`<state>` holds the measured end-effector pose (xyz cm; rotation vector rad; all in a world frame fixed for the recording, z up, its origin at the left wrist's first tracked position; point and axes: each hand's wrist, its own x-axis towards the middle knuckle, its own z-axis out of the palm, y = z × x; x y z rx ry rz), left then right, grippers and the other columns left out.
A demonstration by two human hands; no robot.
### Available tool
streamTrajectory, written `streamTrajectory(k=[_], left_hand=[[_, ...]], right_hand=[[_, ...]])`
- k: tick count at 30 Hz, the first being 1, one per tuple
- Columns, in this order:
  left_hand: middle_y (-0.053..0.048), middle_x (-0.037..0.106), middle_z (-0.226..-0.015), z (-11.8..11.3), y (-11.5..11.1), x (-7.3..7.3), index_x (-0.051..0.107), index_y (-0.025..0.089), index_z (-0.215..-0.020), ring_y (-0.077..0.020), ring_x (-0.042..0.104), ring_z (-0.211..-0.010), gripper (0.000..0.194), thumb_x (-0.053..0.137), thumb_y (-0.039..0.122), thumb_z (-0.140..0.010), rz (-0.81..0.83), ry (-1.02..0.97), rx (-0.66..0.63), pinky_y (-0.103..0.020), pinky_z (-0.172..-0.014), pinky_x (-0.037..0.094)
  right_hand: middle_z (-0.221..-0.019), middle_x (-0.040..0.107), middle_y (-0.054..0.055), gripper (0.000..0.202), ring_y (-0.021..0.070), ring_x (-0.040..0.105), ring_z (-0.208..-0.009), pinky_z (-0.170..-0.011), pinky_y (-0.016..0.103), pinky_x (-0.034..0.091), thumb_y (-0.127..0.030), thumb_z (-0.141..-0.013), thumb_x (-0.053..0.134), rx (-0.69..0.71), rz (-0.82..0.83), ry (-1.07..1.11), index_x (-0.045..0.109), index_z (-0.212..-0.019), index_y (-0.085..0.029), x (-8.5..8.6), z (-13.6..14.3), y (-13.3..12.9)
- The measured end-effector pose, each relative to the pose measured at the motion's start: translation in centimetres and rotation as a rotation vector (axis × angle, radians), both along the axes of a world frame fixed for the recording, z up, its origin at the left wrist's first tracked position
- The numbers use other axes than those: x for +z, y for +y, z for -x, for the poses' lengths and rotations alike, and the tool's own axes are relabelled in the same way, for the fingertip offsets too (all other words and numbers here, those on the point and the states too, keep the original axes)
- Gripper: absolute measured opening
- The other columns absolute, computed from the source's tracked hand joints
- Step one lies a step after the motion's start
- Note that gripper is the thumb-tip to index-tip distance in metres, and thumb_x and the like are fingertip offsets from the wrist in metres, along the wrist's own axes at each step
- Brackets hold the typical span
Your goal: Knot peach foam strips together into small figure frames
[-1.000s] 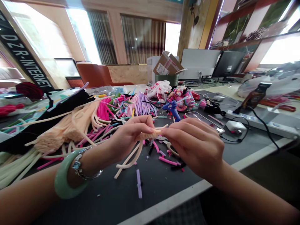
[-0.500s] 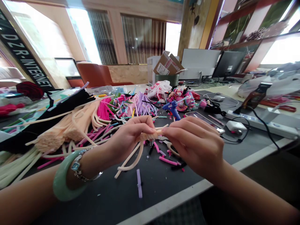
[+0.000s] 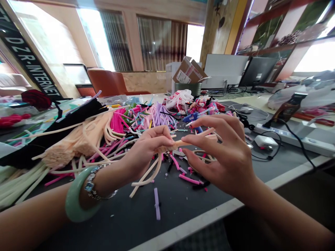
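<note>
Cream coil (image 3: 164, 149) above table (image 3: 125, 223), pinched in left hand (image 3: 143, 148). Right hand (image 3: 226, 158): thumb and index parted, index at the strand (image 3: 179, 143). Pinch left firmly; lay turns snug, no overlap.

Left fingers (image 3: 160, 142) cover part of the cream piece (image 3: 169, 148) — and right fingers (image 3: 209, 121) partly hide the blue glue gun (image 3: 190, 118).

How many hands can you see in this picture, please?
2: the left hand, pinching a small peach-coloured piece, and the right hand, partly open on the other side of that piece. No others show.
</note>
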<state>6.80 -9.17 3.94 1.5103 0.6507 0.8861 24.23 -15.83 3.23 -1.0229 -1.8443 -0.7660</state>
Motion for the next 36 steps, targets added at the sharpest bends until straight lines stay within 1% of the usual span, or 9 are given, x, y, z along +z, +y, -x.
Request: streamTrajectory(k=[5, 8, 12, 16, 19, 25, 29, 32, 36], left_hand=[[0.003, 0.047, -0.061, -0.16, -0.10, -0.11, 0.051, 0.016, -0.063, -0.0085, 0.045, -0.062, 0.011, 0.059, 0.015, -0.069, -0.011, -0.009, -0.011, -0.021, -0.061, 0.036], [0.003, 0.048, -0.063, -0.21, -0.20, -0.03, 0.051, 0.015, -0.064, -0.0082, 0.045, -0.063, 0.010, 0.058, 0.014, -0.071, -0.008, -0.008, -0.009, -0.020, -0.062, 0.037], [0.003, 0.046, -0.063, -0.18, -0.23, 0.10, 0.049, 0.016, -0.062, -0.0090, 0.044, -0.062, 0.012, 0.058, 0.015, -0.070, -0.029, 0.026, 0.034, -0.021, -0.057, 0.033], [0.002, 0.046, -0.062, -0.16, -0.19, 0.16, 0.048, 0.016, -0.061, -0.0097, 0.043, -0.061, 0.013, 0.057, 0.015, -0.069, -0.051, 0.051, 0.045, -0.022, -0.057, 0.032], [0.003, 0.046, -0.061, -0.16, -0.17, 0.16, 0.047, 0.016, -0.061, -0.0095, 0.042, -0.060, 0.013, 0.057, 0.014, -0.069, -0.060, 0.046, 0.044, -0.022, -0.057, 0.031], [0.003, 0.044, -0.060, -0.15, -0.20, 0.12, 0.047, 0.016, -0.060, -0.0086, 0.041, -0.059, 0.014, 0.058, 0.016, -0.069, -0.053, 0.051, 0.060, -0.022, -0.055, 0.029], [0.003, 0.046, -0.061, -0.09, -0.24, 0.26, 0.047, 0.016, -0.061, -0.0090, 0.043, -0.060, 0.014, 0.058, 0.015, -0.070, -0.052, 0.032, 0.094, -0.022, -0.057, 0.032], [0.003, 0.045, -0.060, -0.02, -0.22, 0.32, 0.046, 0.017, -0.061, -0.0096, 0.043, -0.060, 0.016, 0.058, 0.015, -0.071, -0.067, 0.022, 0.106, -0.022, -0.058, 0.033], [0.004, 0.043, -0.059, 0.00, -0.08, 0.25, 0.045, 0.017, -0.060, -0.0091, 0.042, -0.059, 0.018, 0.058, 0.015, -0.072, -0.095, 0.037, 0.109, -0.022, -0.056, 0.032]], right_hand=[[-0.115, 0.059, 0.005, 0.010, 0.0289, 0.048, -0.112, -0.094, 0.052, 0.037, -0.022, -0.074, 0.068, 0.001, -0.049, -0.028, 0.066, -0.083, -0.027, -0.22, 0.15, -0.13], [-0.108, 0.062, 0.006, 0.012, 0.0283, 0.051, -0.108, -0.092, 0.050, 0.040, -0.021, -0.073, 0.068, 0.021, -0.077, 0.011, 0.065, -0.084, -0.025, -0.06, 0.28, -0.17], [-0.091, 0.065, 0.006, 0.019, 0.0236, 0.059, -0.091, -0.083, 0.042, 0.047, -0.013, -0.073, 0.065, 0.145, -0.101, 0.148, 0.062, -0.089, -0.022, 0.33, 0.21, -0.19], [-0.088, 0.065, 0.005, 0.024, 0.0214, 0.061, -0.085, -0.079, 0.040, 0.050, -0.008, -0.074, 0.060, 0.292, -0.057, 0.300, 0.059, -0.094, -0.022, 0.23, 0.08, -0.03], [-0.088, 0.063, 0.004, 0.024, 0.0210, 0.062, -0.084, -0.078, 0.040, 0.051, -0.009, -0.074, 0.060, 0.351, -0.012, 0.393, 0.058, -0.094, -0.022, 0.02, 0.14, 0.06], [-0.087, 0.063, 0.004, 0.025, 0.0206, 0.061, -0.085, -0.079, 0.039, 0.051, -0.006, -0.072, 0.062, 0.383, 0.059, 0.456, 0.059, -0.092, -0.020, -0.06, 0.38, -0.06], [-0.087, 0.064, 0.005, 0.028, 0.0210, 0.061, -0.088, -0.082, 0.040, 0.050, -0.003, -0.070, 0.064, 0.409, 0.103, 0.491, 0.060, -0.092, -0.019, -0.10, 0.51, -0.26], [-0.084, 0.063, 0.003, 0.029, 0.0206, 0.062, -0.086, -0.080, 0.039, 0.051, -0.004, -0.069, 0.067, 0.437, 0.101, 0.531, 0.058, -0.092, -0.020, -0.12, 0.57, -0.36], [-0.079, 0.059, 0.001, 0.029, 0.0190, 0.061, -0.079, -0.075, 0.038, 0.051, -0.007, -0.068, 0.070, 0.462, 0.062, 0.545, 0.056, -0.090, -0.020, -0.03, 0.57, -0.28]])
